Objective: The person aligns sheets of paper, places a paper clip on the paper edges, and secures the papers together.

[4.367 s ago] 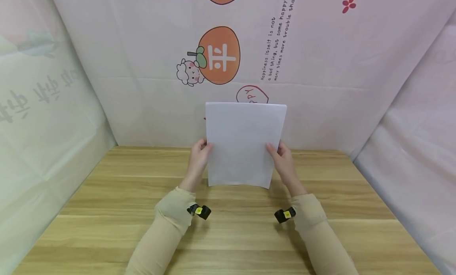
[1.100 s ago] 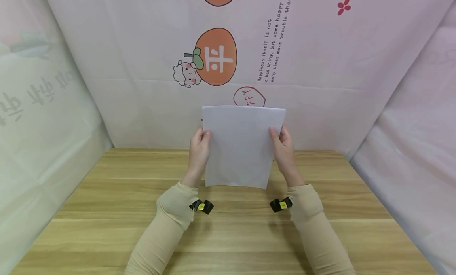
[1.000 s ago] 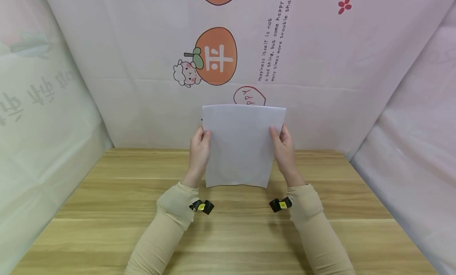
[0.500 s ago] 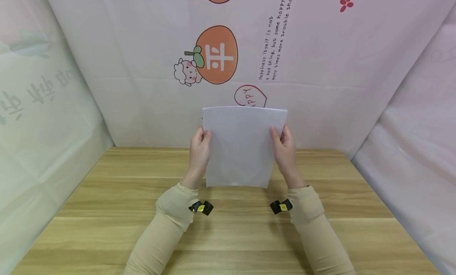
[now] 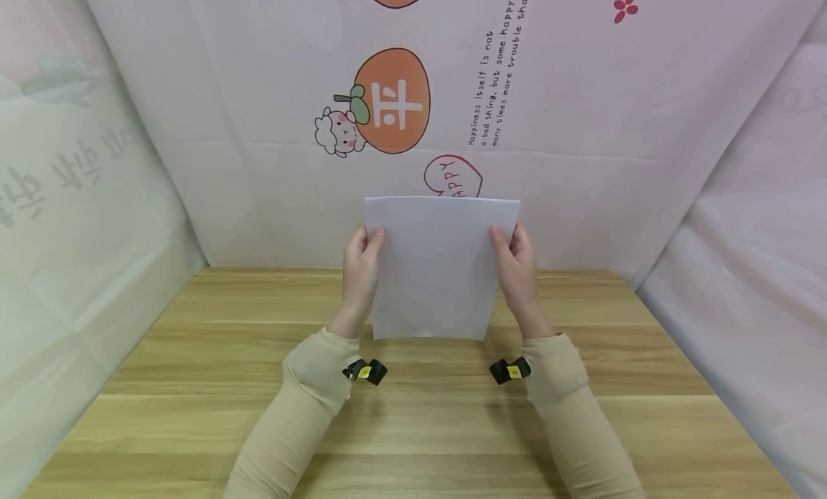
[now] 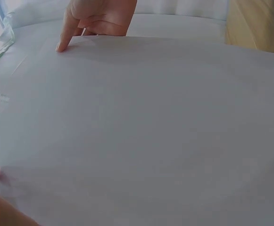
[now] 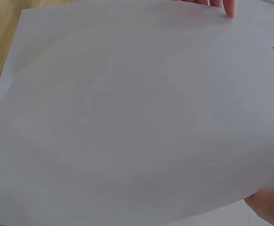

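Blank white paper (image 5: pixel 436 273) is held up in front of the back wall, its lower edge above the table; whether it is one sheet or several, I cannot tell. My left hand (image 5: pixel 362 276) grips its left edge above the middle, thumb on the near face and fingers behind. On the opposite edge, at about the same height, my right hand (image 5: pixel 518 276) pinches it likewise. The paper (image 6: pixel 141 122) fills most of the left wrist view, with the right hand (image 6: pixel 103 16) at its far edge. A slight bow shows in the paper (image 7: pixel 127 113) from the right wrist.
A wood-grain table (image 5: pixel 426 420) lies below. White printed cloth (image 5: pixel 568 104) hangs as the back wall, and more cloth stands along the left (image 5: pixel 97 197) and right sides. Each beige sleeve (image 5: pixel 291 413) carries a small black camera (image 5: pixel 373 372) at the wrist.
Over the last few seconds both hands have shifted higher along the paper's side edges. In the last second the paper's top edge has dipped slightly; both hands still hold it.
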A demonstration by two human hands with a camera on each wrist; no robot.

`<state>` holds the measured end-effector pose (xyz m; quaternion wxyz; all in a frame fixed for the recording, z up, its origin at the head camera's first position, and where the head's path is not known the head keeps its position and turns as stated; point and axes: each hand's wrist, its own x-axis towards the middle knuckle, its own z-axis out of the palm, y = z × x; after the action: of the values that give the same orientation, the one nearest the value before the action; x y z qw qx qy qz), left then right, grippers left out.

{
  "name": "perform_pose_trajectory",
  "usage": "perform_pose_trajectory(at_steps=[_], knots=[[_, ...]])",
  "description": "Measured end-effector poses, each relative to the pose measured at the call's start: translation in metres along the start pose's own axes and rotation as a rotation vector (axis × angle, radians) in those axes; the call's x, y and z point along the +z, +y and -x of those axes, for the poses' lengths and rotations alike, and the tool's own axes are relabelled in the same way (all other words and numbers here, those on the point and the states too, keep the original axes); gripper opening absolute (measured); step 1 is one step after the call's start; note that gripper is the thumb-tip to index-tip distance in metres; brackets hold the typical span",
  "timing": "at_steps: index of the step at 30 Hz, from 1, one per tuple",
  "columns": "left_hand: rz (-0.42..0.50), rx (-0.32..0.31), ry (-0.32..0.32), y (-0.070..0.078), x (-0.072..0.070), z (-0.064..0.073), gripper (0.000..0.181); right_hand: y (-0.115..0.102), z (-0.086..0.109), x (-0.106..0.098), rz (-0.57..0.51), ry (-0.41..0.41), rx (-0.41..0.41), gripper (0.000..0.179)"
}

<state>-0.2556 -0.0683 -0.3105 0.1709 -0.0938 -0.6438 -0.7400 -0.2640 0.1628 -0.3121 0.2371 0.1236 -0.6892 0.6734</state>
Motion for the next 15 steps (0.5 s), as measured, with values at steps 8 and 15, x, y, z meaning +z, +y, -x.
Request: perform_pose_trajectory(at_steps=[8, 15], knots=[[0.009, 0.050, 0.035, 0.008, 0.004, -0.007, 0.024, -0.009, -0.004, 0.002, 0.012, 0.025, -0.008, 0.038], [0.006, 0.081, 0.061, 0.015, 0.008, -0.010, 0.021, -0.015, -0.007, 0.002, 0.052, 0.033, -0.015, 0.036]])
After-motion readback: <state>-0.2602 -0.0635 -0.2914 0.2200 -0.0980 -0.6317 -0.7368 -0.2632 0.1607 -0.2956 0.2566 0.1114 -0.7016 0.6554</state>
